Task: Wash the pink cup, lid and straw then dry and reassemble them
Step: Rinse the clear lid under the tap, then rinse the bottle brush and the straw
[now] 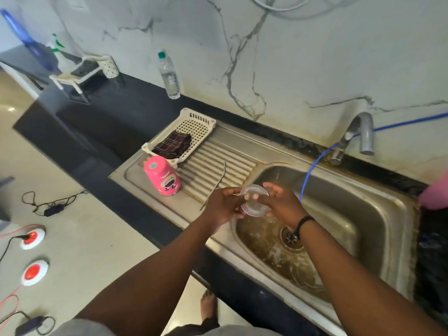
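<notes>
Around us on the dark worktop point(101, 122) stand one water bottle point(169, 75) and a white rack point(89, 69); a blue hose point(312, 166) runs down into the sink basin point(363, 214) beside the tap point(358, 134). One white basket point(194, 122) on the drainboard point(218, 156) holds one folded checked cloth point(173, 144). The pink cup point(163, 176) stands inverted just beside it, and the straw point(219, 180) lies across the ribs. Over the basin's left edge, our left hand point(224, 204) and right hand point(282, 202) both grasp the single clear lid point(254, 200) between them.
</notes>
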